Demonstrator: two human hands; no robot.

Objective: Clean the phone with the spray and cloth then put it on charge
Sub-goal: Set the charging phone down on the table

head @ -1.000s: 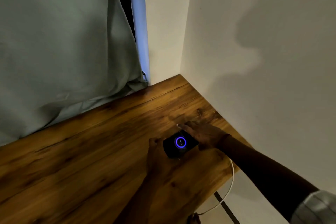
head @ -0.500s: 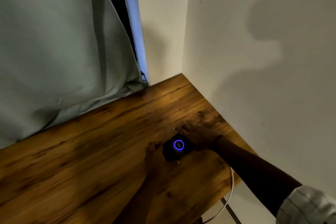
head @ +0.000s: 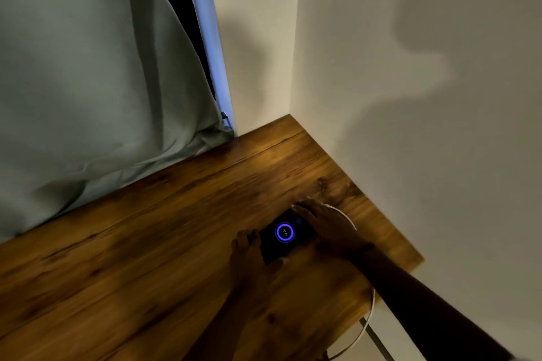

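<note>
Curtain (head: 88,67) hangs at far left, its hem resting on the back edge of the table (head: 132,243).

Left hand (head: 249,255): on the table at the phone's near-left end, fingers curled against that edge, thumb at the near corner. Loose steadying hold, not a lift.

Phone (head: 283,236): lies flat, screen up, between the two hands, near the table's right edge and the wall. Screen shows a blue ring with a small figure inside, probably a charge indicator. Long axis runs from near-left to far-right, so each hand has one end.

Right hand (head: 325,228): laid flat, fingers spread, over the phone's far-right end.

Cable (head: 371,311): white, arcs behind the right hand and drops off the table's right edge. Plug joint hidden under the hand.

Judgement: charging step looks nearly complete; both hands are equally close, release only remains. Spray and cloth not in view.
</note>
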